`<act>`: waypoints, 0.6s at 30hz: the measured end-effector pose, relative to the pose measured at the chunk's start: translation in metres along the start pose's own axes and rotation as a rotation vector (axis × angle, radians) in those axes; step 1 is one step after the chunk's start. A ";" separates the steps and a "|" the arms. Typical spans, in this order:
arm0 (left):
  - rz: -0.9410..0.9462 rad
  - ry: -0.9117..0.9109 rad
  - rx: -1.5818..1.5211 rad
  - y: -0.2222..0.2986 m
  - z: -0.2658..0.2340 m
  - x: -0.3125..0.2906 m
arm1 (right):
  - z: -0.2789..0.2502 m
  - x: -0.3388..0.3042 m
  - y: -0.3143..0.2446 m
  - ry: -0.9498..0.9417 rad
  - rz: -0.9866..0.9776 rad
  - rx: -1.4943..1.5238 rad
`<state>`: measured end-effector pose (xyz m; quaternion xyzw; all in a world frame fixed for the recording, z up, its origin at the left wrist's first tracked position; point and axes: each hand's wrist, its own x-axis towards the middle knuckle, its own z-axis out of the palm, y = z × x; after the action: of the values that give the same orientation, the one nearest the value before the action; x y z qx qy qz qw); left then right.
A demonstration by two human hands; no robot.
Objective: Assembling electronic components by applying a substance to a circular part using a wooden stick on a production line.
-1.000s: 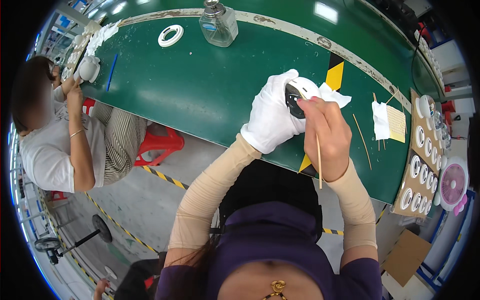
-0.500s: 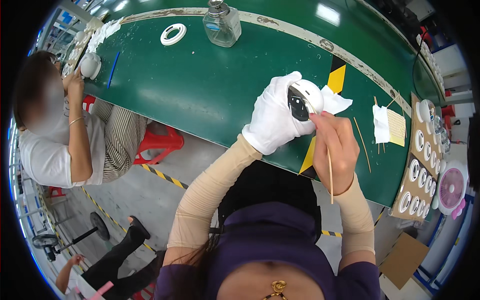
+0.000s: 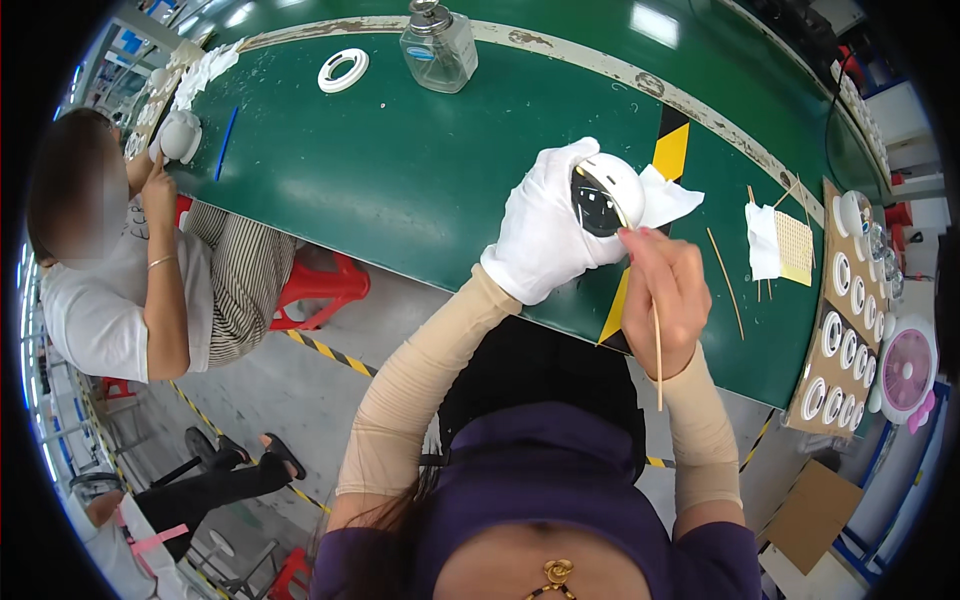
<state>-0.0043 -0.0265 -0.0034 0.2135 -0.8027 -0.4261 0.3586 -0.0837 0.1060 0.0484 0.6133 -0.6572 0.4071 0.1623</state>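
Note:
My left hand [image 3: 540, 225], in a white glove, is closed round a white ball-shaped housing [image 3: 622, 180] with a glossy black window [image 3: 594, 206] facing me. My bare right hand [image 3: 668, 285] pinches a thin wooden stick [image 3: 658, 350]. The stick's upper end is at the lower right edge of the black window, where my fingertips partly hide it. Its other end points down toward me. A white cloth [image 3: 668, 198] lies on the green table just right of the housing.
A glass pump bottle [image 3: 440, 50] and a white ring [image 3: 343, 70] stand toward the back. Right lie a loose stick [image 3: 725, 280], a yellow pad [image 3: 795, 250] and a cardboard tray [image 3: 812, 350] of white rings. A co-worker [image 3: 110, 260] sits left, beside a blue stick [image 3: 226, 143].
My right hand and the stick have shifted slightly left. The housing has turned a little in my left hand. Behind on the left, another person has moved along the floor.

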 end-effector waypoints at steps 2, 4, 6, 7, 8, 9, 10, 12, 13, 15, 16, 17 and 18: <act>-0.016 -0.007 -0.015 0.002 0.001 0.001 | 0.002 -0.016 0.001 0.026 0.009 -0.011; -0.041 -0.025 0.007 0.004 -0.001 0.000 | 0.006 -0.028 0.004 0.069 0.010 -0.030; -0.023 -0.017 0.014 0.004 0.000 0.001 | 0.010 -0.030 0.008 0.096 -0.019 -0.037; -0.006 -0.008 0.019 0.003 0.000 0.001 | 0.012 -0.030 0.008 0.121 -0.050 -0.045; -0.005 -0.011 0.021 0.003 0.000 0.001 | 0.013 -0.029 0.008 0.123 -0.047 -0.044; -0.030 -0.019 -0.001 0.004 0.000 0.001 | 0.014 -0.027 0.008 0.130 -0.048 -0.038; -0.055 -0.027 -0.024 0.004 0.000 0.001 | 0.014 -0.027 0.008 0.138 -0.050 -0.033; -0.019 -0.038 -0.029 0.001 -0.001 0.002 | 0.012 -0.028 0.009 0.156 -0.009 0.031; 0.016 -0.049 -0.035 -0.001 -0.003 0.002 | 0.011 -0.029 0.010 0.173 0.032 0.096; 0.022 -0.122 -0.038 -0.003 -0.013 0.007 | 0.009 -0.029 0.012 0.155 0.020 0.132; 0.027 -0.197 -0.046 -0.003 -0.016 0.008 | 0.007 -0.028 0.013 0.135 0.011 0.163; 0.029 -0.195 -0.044 -0.002 -0.017 0.008 | 0.007 -0.028 0.013 0.136 0.008 0.164; 0.003 -0.217 -0.115 -0.002 -0.018 0.008 | 0.006 -0.028 0.013 0.127 -0.012 0.144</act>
<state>0.0040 -0.0422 0.0049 0.1439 -0.8114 -0.4914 0.2820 -0.0884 0.1192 0.0201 0.6001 -0.6110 0.4903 0.1618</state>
